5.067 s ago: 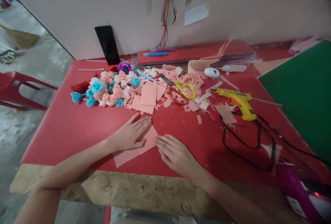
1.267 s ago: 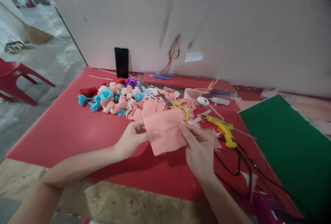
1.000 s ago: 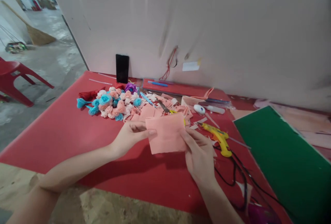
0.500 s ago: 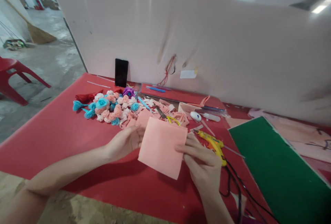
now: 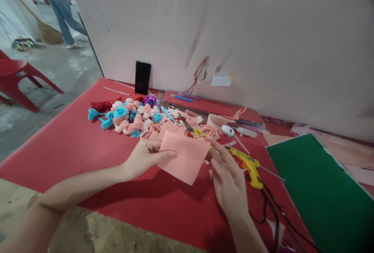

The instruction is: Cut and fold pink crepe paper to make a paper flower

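A folded square of pink crepe paper (image 5: 187, 159) is held above the front of the red table. My left hand (image 5: 146, 157) pinches its left side, thumb across the front and fingers behind. At the paper's right edge is my right hand (image 5: 229, 179), its fingers apart and the index fingertip by the top right corner. Scissors with yellow handles (image 5: 197, 132) lie just behind the paper among pink scraps (image 5: 214, 130). To the right of my right hand rests a yellow glue gun (image 5: 249, 167).
Blue, pink and white paper flowers (image 5: 121, 114) are heaped at the left. A black phone (image 5: 143, 77) leans on the white partition (image 5: 146, 23). A green board (image 5: 318, 183) covers the right side. A red chair (image 5: 17, 73) and a walking person (image 5: 62, 11) are beyond the table.
My left hand has closed on the paper's left side, while my right hand's fingers have come off its front to the right edge. A person has appeared at the upper left.
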A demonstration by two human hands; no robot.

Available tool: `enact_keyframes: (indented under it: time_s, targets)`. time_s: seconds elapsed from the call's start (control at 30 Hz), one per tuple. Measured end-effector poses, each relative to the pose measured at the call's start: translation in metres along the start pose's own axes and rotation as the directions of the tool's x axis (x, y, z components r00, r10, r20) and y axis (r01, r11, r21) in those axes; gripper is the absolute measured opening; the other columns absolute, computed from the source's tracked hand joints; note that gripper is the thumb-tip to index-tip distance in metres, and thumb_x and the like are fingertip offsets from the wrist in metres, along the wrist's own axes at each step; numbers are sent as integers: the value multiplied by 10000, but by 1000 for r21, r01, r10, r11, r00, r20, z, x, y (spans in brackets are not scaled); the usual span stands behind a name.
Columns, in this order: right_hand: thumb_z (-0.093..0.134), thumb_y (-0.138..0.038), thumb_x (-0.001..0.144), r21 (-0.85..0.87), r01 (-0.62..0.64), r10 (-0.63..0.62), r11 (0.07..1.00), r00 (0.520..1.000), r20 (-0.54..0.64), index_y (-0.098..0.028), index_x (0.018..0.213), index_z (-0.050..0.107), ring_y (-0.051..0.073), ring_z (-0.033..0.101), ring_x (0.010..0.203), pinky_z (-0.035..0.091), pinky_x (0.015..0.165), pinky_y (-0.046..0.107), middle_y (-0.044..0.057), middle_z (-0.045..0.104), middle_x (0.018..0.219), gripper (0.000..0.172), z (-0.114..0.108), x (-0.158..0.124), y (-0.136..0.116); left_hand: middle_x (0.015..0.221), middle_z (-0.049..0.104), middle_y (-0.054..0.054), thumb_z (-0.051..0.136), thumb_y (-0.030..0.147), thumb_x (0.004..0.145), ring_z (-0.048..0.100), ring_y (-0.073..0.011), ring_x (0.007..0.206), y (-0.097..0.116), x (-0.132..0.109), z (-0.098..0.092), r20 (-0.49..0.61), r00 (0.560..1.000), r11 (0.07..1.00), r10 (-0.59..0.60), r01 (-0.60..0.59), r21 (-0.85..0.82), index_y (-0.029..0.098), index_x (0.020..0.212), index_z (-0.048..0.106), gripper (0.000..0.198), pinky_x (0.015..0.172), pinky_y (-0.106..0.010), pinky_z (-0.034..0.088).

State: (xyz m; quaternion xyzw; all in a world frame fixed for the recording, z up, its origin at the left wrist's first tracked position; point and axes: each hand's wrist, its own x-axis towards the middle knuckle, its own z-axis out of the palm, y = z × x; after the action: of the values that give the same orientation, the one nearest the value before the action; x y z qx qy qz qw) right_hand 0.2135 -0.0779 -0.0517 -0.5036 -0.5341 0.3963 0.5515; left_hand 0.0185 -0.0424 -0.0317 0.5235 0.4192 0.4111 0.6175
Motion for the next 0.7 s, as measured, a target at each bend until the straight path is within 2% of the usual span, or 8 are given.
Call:
enact_keyframes:
  time_s: [0.07, 0.17, 0.23, 0.33, 0.43, 0.5, 0.57, 0.7]
  targets:
    - [563, -387, 814, 118, -80, 69, 990, 993, 94, -272, 1096, 640, 199, 639, 870, 519, 754, 322, 63, 686, 1021, 314, 1, 1, 1, 470, 413, 25, 690, 431, 614, 346, -62, 481, -1, -1, 0, 19, 1000, 999, 12, -12, 33, 118, 487, 543, 368, 423, -174, 300]
    - [623, -381, 770, 163, -168, 132, 972, 969, 211, -248, 967, 701, 210, 642, 851, 513, 800, 345, 65, 699, 965, 251, 3, 2, -1, 480, 315, 38, 638, 437, 662, 281, -53, 485, -3, -3, 0, 56, 998, 994, 37, -43, 104, 128, 446, 417, 437, 420, -178, 248]
    - [659, -334, 739, 135, -176, 150, 975, 971, 184, -235, 851, 726, 189, 641, 766, 517, 776, 322, 46, 708, 844, 163, 3, 1, -1, 494, 254, 43, 605, 422, 694, 243, -50, 489, -4, -5, 0, 74, 995, 987, 64, -74, 142, 141, 439, 333, 466, 414, -180, 206]
    - [711, -277, 669, 74, -149, 142, 986, 986, 85, -209, 653, 702, 148, 594, 616, 513, 648, 252, 3, 648, 621, 71, 2, 1, -3, 498, 183, 51, 550, 388, 743, 192, -45, 476, -3, -7, -1, 121, 989, 985, 89, -106, 134, 154, 444, 251, 483, 408, -184, 171]
    - [717, -284, 644, -35, -113, 114, 993, 993, 32, -178, 499, 604, 107, 489, 485, 449, 497, 210, -27, 515, 473, 212, -1, 2, -7, 483, 246, 49, 537, 354, 756, 219, -45, 466, -2, -8, -2, 212, 976, 991, 54, -79, 108, 145, 451, 350, 414, 414, -179, 220]
    - [703, -307, 654, -124, -82, 88, 989, 995, 43, -168, 464, 562, 92, 436, 445, 402, 441, 204, -30, 475, 451, 275, -3, 2, -9, 485, 325, 40, 568, 340, 740, 258, -48, 465, -1, -9, -2, 241, 970, 990, 34, -65, 125, 137, 485, 440, 350, 414, -177, 246]
    - [694, -326, 665, -185, -63, 78, 981, 994, 74, -165, 467, 574, 89, 428, 429, 379, 415, 203, -29, 480, 446, 282, -5, 3, -11, 462, 342, 41, 580, 325, 737, 262, -46, 449, 0, -9, -2, 242, 969, 986, 42, -80, 147, 136, 480, 450, 344, 403, -177, 241]
    - [633, -411, 732, -149, -70, 79, 986, 995, 55, -188, 572, 680, 146, 555, 492, 468, 480, 244, 12, 612, 523, 278, -10, 3, -9, 425, 274, 53, 555, 338, 753, 212, -43, 430, 1, -7, -2, 224, 972, 980, 75, -113, 161, 147, 429, 367, 420, 383, -180, 209]
